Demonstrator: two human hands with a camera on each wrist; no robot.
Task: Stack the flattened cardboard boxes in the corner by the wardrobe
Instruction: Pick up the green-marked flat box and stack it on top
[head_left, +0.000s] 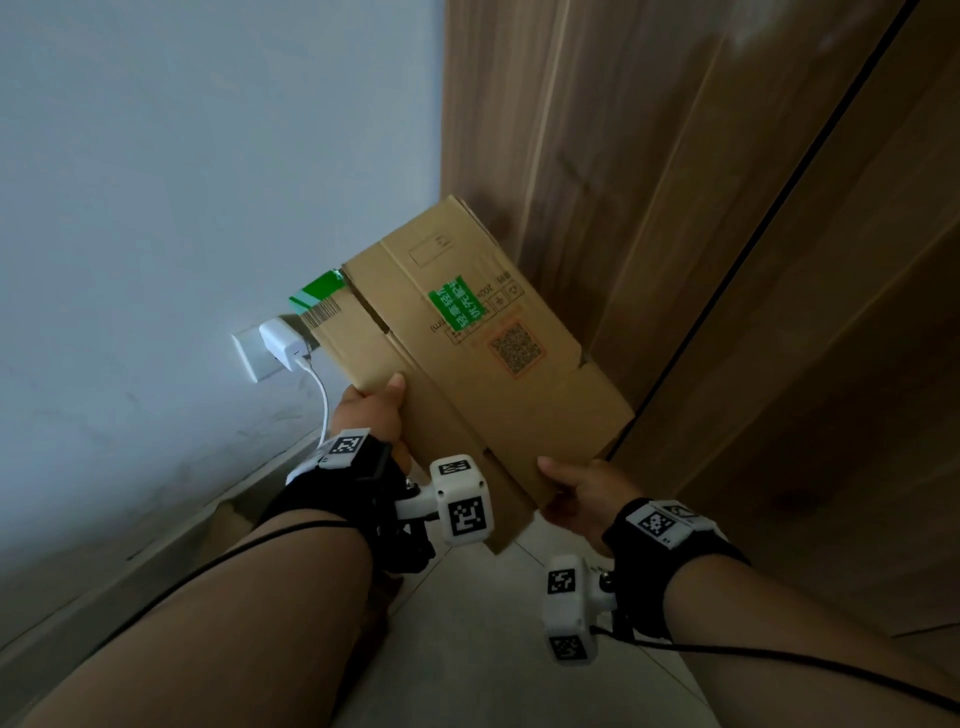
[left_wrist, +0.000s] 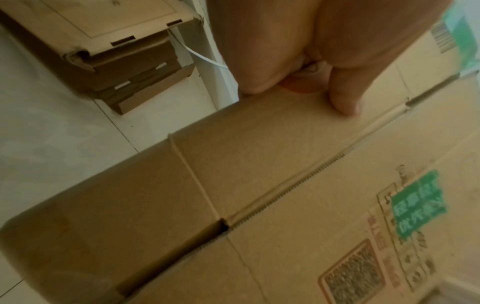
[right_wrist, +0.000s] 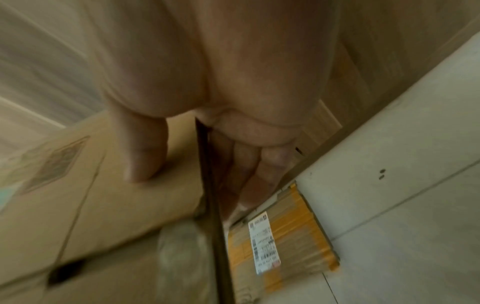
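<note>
Wardrobe (head_left: 675, 182) corner: both hands pinch the flattened box (head_left: 467, 332); lowering it flat, seemingly over floor cardboard (right_wrist: 280, 242), is advisable.

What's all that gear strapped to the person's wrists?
The forearms are bare, no sleeves. The left hand and right hand each sit above a black wrist strap carrying white blocks printed with black square-pattern markers. A thin black cable trails along each arm.
</note>
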